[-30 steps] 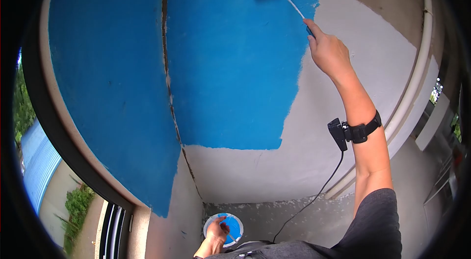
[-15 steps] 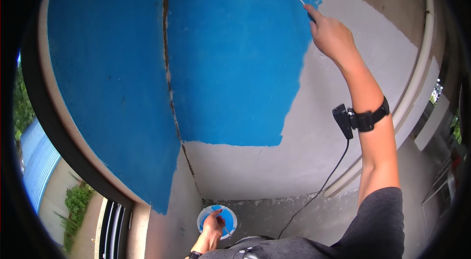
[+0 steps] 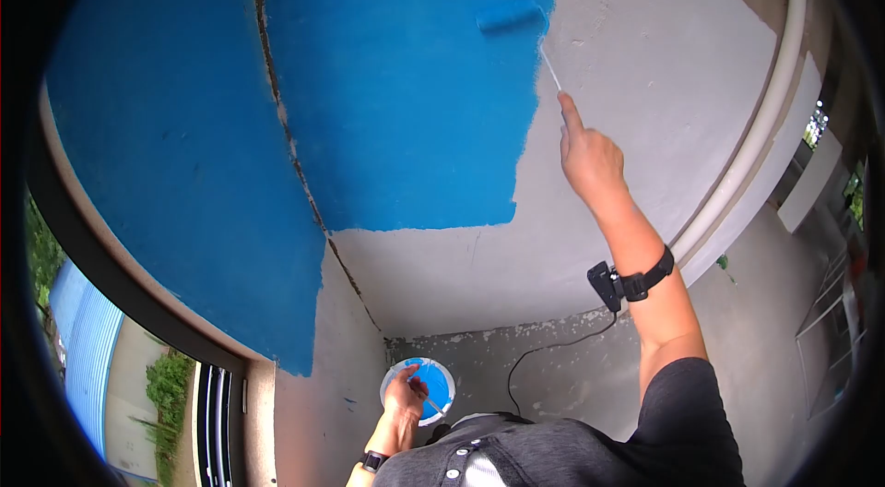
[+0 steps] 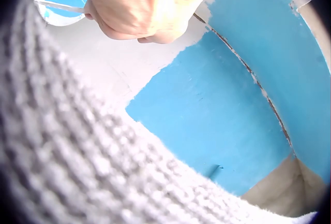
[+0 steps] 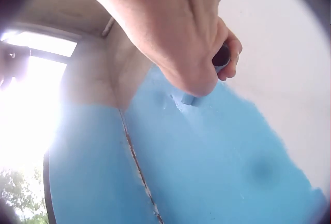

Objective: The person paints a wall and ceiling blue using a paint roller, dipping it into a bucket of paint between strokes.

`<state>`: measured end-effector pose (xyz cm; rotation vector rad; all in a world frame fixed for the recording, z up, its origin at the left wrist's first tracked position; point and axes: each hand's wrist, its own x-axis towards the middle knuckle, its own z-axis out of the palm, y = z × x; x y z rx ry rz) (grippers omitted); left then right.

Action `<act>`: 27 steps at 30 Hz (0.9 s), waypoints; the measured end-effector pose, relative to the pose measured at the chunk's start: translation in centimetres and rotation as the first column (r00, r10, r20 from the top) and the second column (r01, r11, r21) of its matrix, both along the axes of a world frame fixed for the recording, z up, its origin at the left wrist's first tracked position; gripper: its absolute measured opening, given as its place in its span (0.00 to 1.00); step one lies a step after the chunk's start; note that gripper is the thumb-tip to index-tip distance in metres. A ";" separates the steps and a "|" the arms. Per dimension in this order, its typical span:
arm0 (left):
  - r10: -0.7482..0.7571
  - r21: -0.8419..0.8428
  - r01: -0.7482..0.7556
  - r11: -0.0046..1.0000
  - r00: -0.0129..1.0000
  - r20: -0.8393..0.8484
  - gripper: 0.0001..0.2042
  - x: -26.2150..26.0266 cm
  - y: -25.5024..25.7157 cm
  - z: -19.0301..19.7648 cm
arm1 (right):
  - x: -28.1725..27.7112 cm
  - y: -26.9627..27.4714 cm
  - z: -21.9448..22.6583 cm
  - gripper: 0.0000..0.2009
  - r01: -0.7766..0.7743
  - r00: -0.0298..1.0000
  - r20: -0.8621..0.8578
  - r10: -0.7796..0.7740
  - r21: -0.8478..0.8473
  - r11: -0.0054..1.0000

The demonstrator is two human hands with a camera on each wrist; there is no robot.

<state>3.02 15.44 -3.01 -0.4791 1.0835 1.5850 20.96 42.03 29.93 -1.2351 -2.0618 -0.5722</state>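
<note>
My right hand (image 3: pixel 592 160) grips a paint roller (image 3: pixel 513 19), index finger stretched along toward its thin metal frame. The blue sleeve lies against the blue painted part of the wall (image 3: pixel 406 118), close to its right border with bare white. In the right wrist view, the dark handle end (image 5: pixel 221 55) pokes out from the curled fingers. Low down, my left hand (image 3: pixel 403 395) holds a white bucket (image 3: pixel 451 378) of blue paint. Its thin white handle (image 4: pixel 62 6) runs from the rim into that hand in the left wrist view.
A rough, cracked corner seam (image 3: pixel 277 100) divides two blue walls. Beyond the white wall area (image 3: pixel 645 100), a pale pipe (image 3: pixel 751 150) runs down at right. A black cable (image 3: pixel 544 349) trails from the right wrist camera. A window opening with a dark frame (image 3: pixel 120 279) is at left.
The roller and right hand have moved down the wall from near the top. The left hand still holds the bucket low down. The head view has shifted slightly.
</note>
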 end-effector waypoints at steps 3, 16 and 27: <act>-0.031 -0.021 0.030 0.999 0.999 -0.012 0.05 0.7 -0.3 0.2 | 1.1 -0.6 -3.9 0.24 0.055 0.998 0.001 -0.056 -0.128 0.990; -0.032 0.037 0.034 0.999 0.998 -0.058 0.08 0.8 -0.8 2.4 | 7.5 -9.1 -15.1 0.20 -0.946 0.303 -0.904 -0.302 -0.325 0.023; -0.116 0.070 0.134 0.989 0.970 -0.212 0.08 1.0 0.5 4.7 | 13.3 -13.8 -22.1 0.23 -0.547 0.829 -0.554 -0.070 -0.831 0.103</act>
